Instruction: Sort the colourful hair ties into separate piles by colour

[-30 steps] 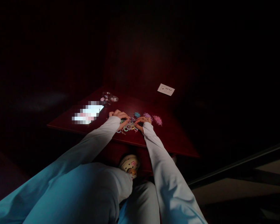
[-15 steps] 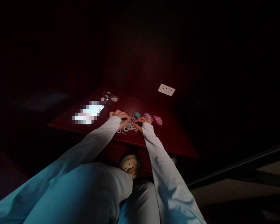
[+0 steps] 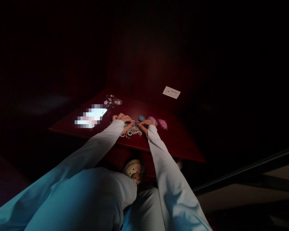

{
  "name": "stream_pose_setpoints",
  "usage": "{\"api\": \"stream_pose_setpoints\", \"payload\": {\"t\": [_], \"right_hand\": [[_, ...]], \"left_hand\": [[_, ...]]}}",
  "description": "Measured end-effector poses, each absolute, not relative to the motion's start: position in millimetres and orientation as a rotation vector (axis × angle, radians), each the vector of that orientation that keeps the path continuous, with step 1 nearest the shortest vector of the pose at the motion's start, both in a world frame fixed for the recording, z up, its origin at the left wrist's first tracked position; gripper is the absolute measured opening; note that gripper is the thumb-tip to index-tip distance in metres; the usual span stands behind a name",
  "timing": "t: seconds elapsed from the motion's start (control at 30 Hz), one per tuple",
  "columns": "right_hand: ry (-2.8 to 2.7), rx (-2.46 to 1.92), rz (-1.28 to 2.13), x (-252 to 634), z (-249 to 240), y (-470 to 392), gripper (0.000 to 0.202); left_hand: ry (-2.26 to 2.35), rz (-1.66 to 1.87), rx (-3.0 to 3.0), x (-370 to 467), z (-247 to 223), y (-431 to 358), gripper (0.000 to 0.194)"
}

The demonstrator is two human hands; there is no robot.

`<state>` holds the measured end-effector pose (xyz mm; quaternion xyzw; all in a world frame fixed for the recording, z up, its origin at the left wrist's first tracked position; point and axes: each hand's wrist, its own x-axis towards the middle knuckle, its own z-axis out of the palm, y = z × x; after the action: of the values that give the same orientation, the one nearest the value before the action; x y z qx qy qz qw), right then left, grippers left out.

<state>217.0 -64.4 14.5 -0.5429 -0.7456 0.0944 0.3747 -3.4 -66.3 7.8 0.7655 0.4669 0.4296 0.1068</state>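
Note:
My left hand (image 3: 123, 120) is over the near middle of the dark red table, its thumb and fingertips pinched at the left side of a pile of small pastel rings (image 3: 130, 132). Facing it from the right, my right hand (image 3: 146, 125) has thumb and fingers pressed together above the same pile. What either hand holds is too small to make out. Beyond the hands lies a small blue heap (image 3: 141, 118). A purple heap (image 3: 152, 119) is partly behind my right hand, and a pink heap (image 3: 162, 124) lies to its right.
A bright blurred-out screen (image 3: 92, 117) lies on the table (image 3: 178, 144) at the left. Behind it are clear round containers (image 3: 110, 99). A white socket plate (image 3: 171, 92) is on the back wall. Below the table edge shows a cream shoe (image 3: 134, 168).
My right hand has shifted slightly, its fingers now a little flatter over the pile. My left hand has hardly moved.

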Motion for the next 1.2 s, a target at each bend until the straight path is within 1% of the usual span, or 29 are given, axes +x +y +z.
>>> {"api": "stream_pose_setpoints", "payload": {"t": [0.13, 0.4, 0.6, 0.97, 1.2], "right_hand": [[-1.844, -1.489, 0.258, 220.3, 13.2, -58.3, 0.032], [-1.997, -1.514, 0.155, 213.0, 15.7, -64.0, 0.029], [-1.998, -1.505, 0.217, 216.0, 16.6, -60.7, 0.024], [-1.750, -1.386, 0.390, 219.7, 11.7, -50.7, 0.023], [-1.812, -1.368, 0.466, 203.0, 12.9, -51.4, 0.030]], "left_hand": [[1.396, 1.313, 2.245, 0.0, 2.6, -63.3, 0.012], [1.366, 1.280, 2.248, -2.2, 9.2, -67.2, 0.013], [1.357, 1.245, 2.248, -4.6, 12.2, -69.3, 0.012], [1.348, 1.251, 2.235, -3.9, 10.1, -67.9, 0.013], [1.408, 1.278, 2.231, -8.6, 12.7, -67.0, 0.011]]}}
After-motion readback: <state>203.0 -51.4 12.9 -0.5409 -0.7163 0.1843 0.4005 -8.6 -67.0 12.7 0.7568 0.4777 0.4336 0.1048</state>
